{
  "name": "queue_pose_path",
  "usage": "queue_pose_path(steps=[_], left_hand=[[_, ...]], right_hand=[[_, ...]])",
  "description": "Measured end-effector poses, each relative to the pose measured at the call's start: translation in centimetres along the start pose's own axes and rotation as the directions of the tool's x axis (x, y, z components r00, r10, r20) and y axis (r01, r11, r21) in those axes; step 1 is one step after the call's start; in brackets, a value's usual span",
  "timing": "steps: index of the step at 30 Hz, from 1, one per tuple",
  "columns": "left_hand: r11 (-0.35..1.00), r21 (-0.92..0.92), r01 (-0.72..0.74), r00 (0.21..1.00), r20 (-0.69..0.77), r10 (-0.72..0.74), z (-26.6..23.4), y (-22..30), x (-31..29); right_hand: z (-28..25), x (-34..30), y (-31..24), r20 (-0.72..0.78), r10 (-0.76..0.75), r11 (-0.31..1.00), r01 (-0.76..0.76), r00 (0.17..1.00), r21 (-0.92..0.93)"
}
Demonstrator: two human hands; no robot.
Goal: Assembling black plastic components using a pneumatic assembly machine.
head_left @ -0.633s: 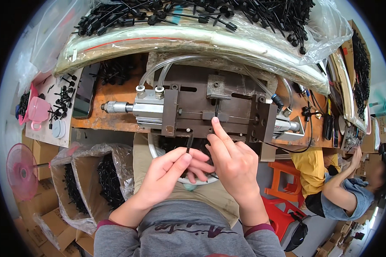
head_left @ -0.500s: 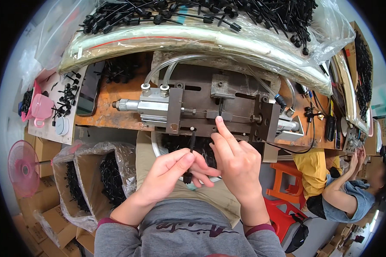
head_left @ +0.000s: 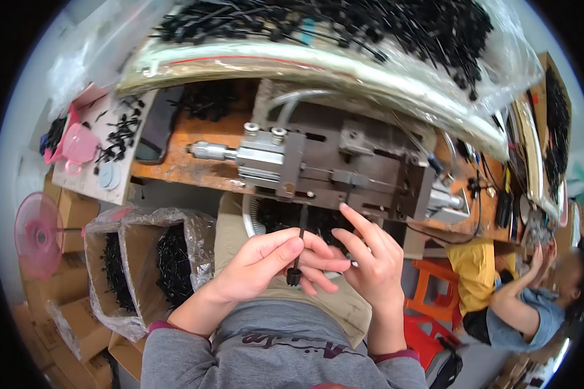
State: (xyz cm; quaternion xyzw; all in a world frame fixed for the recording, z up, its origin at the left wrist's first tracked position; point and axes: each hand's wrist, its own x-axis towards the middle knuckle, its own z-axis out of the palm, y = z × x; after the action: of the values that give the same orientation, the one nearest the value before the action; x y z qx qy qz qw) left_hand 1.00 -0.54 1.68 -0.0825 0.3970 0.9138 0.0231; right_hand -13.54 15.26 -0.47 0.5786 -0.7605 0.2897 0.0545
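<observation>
The left hand pinches a black stick; the right hand has nothing in it.
The stick is just past the desk's near edge, held mid-way, perhaps to leave both ends free. The right fingers spread loosely near the machine.
</observation>
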Motion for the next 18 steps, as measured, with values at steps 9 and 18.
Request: queue_pose_path(steps=[9, 18], left_hand=[[0.08, 0.922, -0.378, 0.153, -0.023, 0.988, -4.1, 12.4, -1.4], [-0.359, 0.915, 0.183, 0.042, 0.357, 0.933, -9.3, 31.1, 0.6]], right_hand=[[1.2, -3.0, -0.5, -0.033, 0.102, 0.994, -0.1, 0.994, 0.052], [2.1, -3.2, -2.9, -0.071, 0.016, 0.994, -0.008, 0.997, 0.11]])
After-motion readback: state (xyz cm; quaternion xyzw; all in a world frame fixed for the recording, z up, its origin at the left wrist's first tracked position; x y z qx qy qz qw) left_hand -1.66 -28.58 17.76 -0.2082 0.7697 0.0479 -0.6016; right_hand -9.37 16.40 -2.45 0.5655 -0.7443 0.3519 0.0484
